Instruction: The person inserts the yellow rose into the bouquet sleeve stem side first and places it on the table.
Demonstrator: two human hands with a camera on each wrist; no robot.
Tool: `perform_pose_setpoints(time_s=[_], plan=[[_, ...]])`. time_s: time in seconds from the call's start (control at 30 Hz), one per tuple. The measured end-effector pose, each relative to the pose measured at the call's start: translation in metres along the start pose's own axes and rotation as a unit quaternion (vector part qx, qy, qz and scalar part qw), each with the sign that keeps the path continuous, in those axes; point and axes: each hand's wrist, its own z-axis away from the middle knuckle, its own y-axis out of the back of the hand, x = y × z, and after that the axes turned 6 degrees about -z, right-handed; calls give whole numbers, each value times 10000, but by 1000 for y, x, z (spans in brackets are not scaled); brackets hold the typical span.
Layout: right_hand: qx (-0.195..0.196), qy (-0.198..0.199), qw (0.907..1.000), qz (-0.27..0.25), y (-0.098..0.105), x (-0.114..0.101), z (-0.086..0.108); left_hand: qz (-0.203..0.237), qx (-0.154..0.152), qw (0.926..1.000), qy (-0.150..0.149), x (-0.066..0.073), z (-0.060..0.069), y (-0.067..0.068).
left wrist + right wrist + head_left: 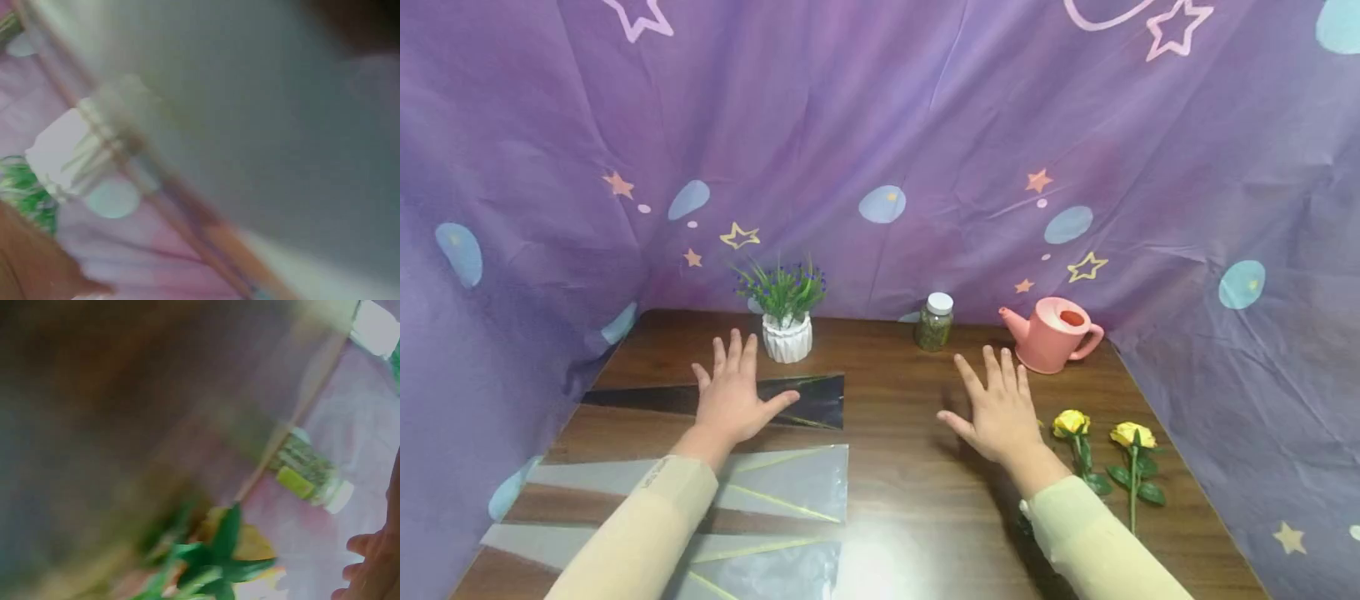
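My left hand (733,404) is spread with straight fingers above a black tapered plastic sleeve (816,400), just in front of the plant in a white ribbed pot (787,340). My right hand (1000,421) is likewise spread, holding nothing, left of two yellow roses (1071,422) with green stems. Behind its fingers stands a pink watering can (1045,337). Something with yellow and leafy bits lies partly hidden under the right forearm. In the left wrist view the white pot (69,150) shows tilted; the right wrist view shows a white-lidded jar (303,465) and blurred flowers.
Two clear tapered sleeves (820,479) with yellow lines lie at the front left, partly under the left forearm. The glass jar (934,329) stands upright at the table's back. Purple patterned cloth (880,125) hangs behind and beside the wooden table (902,450).
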Motion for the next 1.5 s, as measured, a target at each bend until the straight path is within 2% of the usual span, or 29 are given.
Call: perform_pose_setpoints(time_s=[0.1, 0.23, 0.3, 0.4, 0.57, 0.7, 1.0, 1.17, 1.3, 1.5], plan=[[137, 104, 9998, -112, 4, -6, -4, -6, -542, 9985, 76, 12, -3, 2], [170, -31, 9994, -289, 5, -20, -10, 177, -1313, 9912, 38, 31, -5, 0], [177, -112, 9989, -410, 4, -27, -14, 255, -1504, 9883, 36, 40, -6, -2], [249, -191, 9968, -734, -2, -36, -18, 147, -1645, 9862, 99, 49, -7, -7], [461, -327, 9879, -1447, -12, -50, -19, -210, -1812, 9831, 168, 55, -6, -18], [385, -478, 9809, -1848, -22, -60, -17, -466, -1815, 9821, 186, 57, -4, -22], [-227, -886, 9675, -2358, -35, -80, -21, -530, -1843, 9811, 268, 61, -10, -20], [-584, -923, 9614, -2526, -39, -89, -27, -507, -1744, 9825, 410, 62, -12, -22], [-784, -885, 9520, -2825, -46, -99, -33, -520, -1722, 9829, 396, 63, -13, -24], [-1138, -708, 9396, -3149, -58, -125, -55, -403, -1687, 9839, 424, 64, -13, -22]])
